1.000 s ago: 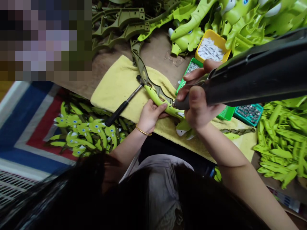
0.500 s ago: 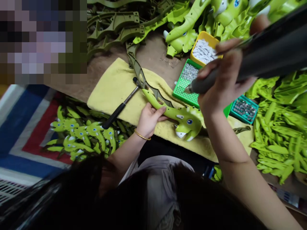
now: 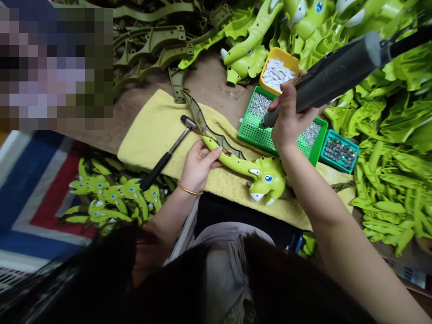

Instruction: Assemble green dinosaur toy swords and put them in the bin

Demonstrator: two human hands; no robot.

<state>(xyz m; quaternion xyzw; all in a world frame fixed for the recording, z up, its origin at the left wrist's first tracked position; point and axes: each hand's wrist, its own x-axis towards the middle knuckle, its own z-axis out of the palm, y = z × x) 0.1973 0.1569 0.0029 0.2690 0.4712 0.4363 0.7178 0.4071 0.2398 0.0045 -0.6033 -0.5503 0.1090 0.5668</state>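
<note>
My left hand (image 3: pixel 200 165) pinches the narrow end of a lime-green plastic dinosaur-head piece (image 3: pixel 238 164), which has a blue eye and white horns. It lies over a dark olive bow-like part (image 3: pixel 226 145) on a yellow cloth (image 3: pixel 145 121). My right hand (image 3: pixel 289 119) grips a grey electric screwdriver (image 3: pixel 334 74). Its tip points down at the perforated part of a green tray (image 3: pixel 254 129) that holds small silvery screws; whether a screw sits on the tip is too small to tell. A hammer (image 3: pixel 168 155) with a black handle rests on the cloth left of my left hand.
Behind the tray stands a yellow box (image 3: pixel 278 72) of white pieces, and beside it a teal box (image 3: pixel 340 150) of small metal parts. Lime-green parts (image 3: pixel 391 193) are heaped on the right, olive parts (image 3: pixel 151 45) at the back. Several dinosaur-head pieces (image 3: pixel 111 193) fill the lower left.
My right hand with the screwdriver has moved down and left, lower over the green tray. My left hand has slid slightly left, toward the narrow end of the dinosaur-head piece.
</note>
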